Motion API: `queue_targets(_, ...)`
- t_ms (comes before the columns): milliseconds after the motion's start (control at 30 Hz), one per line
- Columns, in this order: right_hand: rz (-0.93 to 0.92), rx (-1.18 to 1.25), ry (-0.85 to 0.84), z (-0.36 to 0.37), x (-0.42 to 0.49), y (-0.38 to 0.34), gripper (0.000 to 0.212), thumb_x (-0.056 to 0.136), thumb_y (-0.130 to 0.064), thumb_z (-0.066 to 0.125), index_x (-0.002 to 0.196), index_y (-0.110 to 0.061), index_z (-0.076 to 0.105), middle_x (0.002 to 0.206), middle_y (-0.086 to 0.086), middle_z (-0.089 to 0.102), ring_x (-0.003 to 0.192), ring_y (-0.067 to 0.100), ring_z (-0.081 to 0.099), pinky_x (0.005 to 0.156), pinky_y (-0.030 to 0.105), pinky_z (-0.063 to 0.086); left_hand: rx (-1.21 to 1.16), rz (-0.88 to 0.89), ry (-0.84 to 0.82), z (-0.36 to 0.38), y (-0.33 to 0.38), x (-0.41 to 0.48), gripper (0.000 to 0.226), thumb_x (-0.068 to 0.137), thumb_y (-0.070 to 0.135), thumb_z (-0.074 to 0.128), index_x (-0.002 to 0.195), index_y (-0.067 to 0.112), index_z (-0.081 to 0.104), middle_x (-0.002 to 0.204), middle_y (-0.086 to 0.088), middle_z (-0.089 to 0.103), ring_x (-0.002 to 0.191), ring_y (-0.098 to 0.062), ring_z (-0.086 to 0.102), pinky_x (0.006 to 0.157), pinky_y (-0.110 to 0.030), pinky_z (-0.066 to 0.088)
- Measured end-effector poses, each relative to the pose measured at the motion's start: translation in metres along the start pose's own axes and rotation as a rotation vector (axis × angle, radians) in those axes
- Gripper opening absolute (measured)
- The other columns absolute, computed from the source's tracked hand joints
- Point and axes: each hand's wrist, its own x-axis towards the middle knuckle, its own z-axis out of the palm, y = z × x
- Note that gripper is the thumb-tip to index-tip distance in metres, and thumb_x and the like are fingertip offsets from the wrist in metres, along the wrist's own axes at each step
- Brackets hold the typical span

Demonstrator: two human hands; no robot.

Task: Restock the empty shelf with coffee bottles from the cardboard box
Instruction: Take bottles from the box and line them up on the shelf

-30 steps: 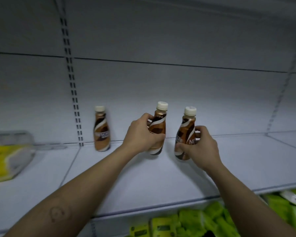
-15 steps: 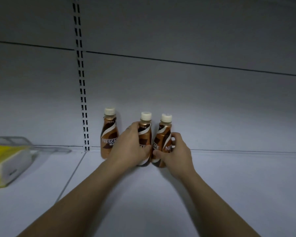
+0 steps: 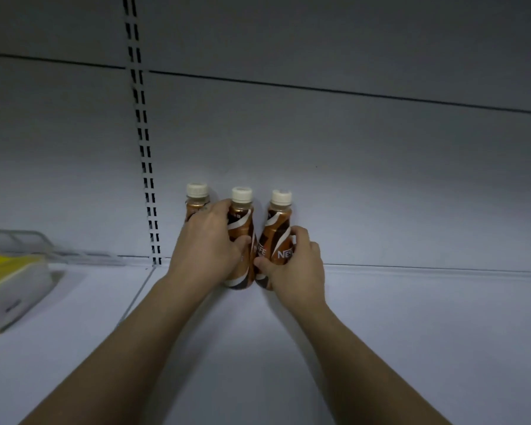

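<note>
Here both forearms reach across the white shelf (image 3: pixel 411 332), the left hand (image 3: pixel 207 243) wrapped around the middle coffee bottle (image 3: pixel 241 237) and the right hand (image 3: pixel 295 265) gripping the right coffee bottle (image 3: pixel 278 228). Both bottles stand upright, touching low down. Behind the left hand, a third bottle (image 3: pixel 196 200) stands against the back panel (image 3: pixel 350 164), beside the slotted upright (image 3: pixel 144 148).
</note>
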Motion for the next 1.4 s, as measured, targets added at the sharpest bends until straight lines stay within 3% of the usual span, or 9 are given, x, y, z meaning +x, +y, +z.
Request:
queue_targets(133,-0.014,0.025,-0.023,0.007,-0.001,0.003,0.075,0.076,-0.035,0.078,0.138,-0.031,0.037,0.112,-0.010,0.043,0.100,0.007,0.047,0.088,0.022,0.039,-0.026,-0.022,0.079,-0.003,-0.004,-0.001,0.063,0.073,0.030,0.080,0.127,0.019,0.052,0.109,0.000,0.064,0.099,-0.020,0.061,0.086,-0.034,0.047)
queue_targets(333,-0.024,0.035,-0.098,0.006,-0.006,0.013,0.075,0.079,-0.033,0.074,0.142,-0.034,0.035,0.127,-0.004,0.055,0.118,0.017,0.055,0.103,0.042,0.046,-0.004,0.031,0.141,0.003,-0.007,-0.001,0.059,0.073,0.023,0.080,0.126,0.017,0.056,0.112,-0.004,0.066,0.102,-0.024,0.062,0.084,-0.030,0.041)
queue_targets(733,-0.049,-0.080,-0.054,0.015,0.000,0.016,0.074,0.079,-0.038,0.074,0.140,-0.035,0.031,0.127,-0.004,0.054,0.117,0.019,0.054,0.100,0.042,0.046,0.005,0.028,0.134,0.006,-0.017,0.003,0.062,0.079,0.025,0.075,0.135,0.025,0.049,0.112,-0.002,0.068,0.102,-0.023,0.063,0.088,-0.035,0.045)
queue_targets(900,-0.069,-0.093,-0.048,0.015,-0.004,0.013,0.074,0.080,-0.038,0.073,0.141,-0.034,0.031,0.127,-0.005,0.055,0.117,0.017,0.054,0.100,0.042,0.046,-0.027,0.022,0.136,0.005,-0.022,0.001,0.059,0.078,0.024,0.076,0.131,0.024,0.052,0.110,0.001,0.068,0.099,-0.019,0.063,0.084,-0.029,0.043)
queue_targets(1033,-0.042,-0.050,-0.164,-0.002,-0.009,0.001,0.077,0.074,-0.037,0.077,0.138,-0.036,0.034,0.123,-0.008,0.060,0.112,0.015,0.058,0.097,0.040,0.049,-0.081,-0.004,0.131,0.001,-0.017,-0.007,0.053,0.080,0.025,0.074,0.129,0.022,0.053,0.110,0.000,0.067,0.100,-0.019,0.062,0.085,-0.030,0.043)
queue_targets(1100,-0.037,-0.095,-0.199,-0.017,-0.015,-0.006,0.085,0.070,-0.045,0.079,0.140,-0.034,0.032,0.132,-0.002,0.054,0.121,0.020,0.054,0.099,0.041,0.046,-0.098,-0.008,0.136,-0.003,-0.015,-0.017,0.047,0.081,0.024,0.072,0.125,0.020,0.055,0.109,0.000,0.066,0.099,-0.020,0.062,0.082,-0.029,0.044)
queue_targets(1200,-0.063,-0.222,-0.161,-0.048,-0.022,-0.011,0.116,0.065,-0.062,0.077,0.153,-0.026,0.010,0.153,0.003,0.030,0.138,0.024,0.033,0.107,0.041,0.035,-0.028,0.048,0.126,-0.007,-0.003,-0.029,0.038,0.081,0.027,0.070,0.116,0.020,0.056,0.106,0.000,0.062,0.098,-0.022,0.058,0.074,-0.032,0.044)
queue_targets(1400,-0.174,-0.545,-0.046,-0.130,-0.053,-0.013,0.097,0.075,-0.058,0.068,0.152,-0.027,0.016,0.156,0.006,0.026,0.141,0.024,0.027,0.113,0.041,0.026,0.014,0.364,-0.142,-0.011,0.066,-0.041,0.041,0.083,0.039,0.066,0.120,0.022,0.057,0.119,0.003,0.059,0.110,-0.018,0.050,0.087,-0.034,0.042)
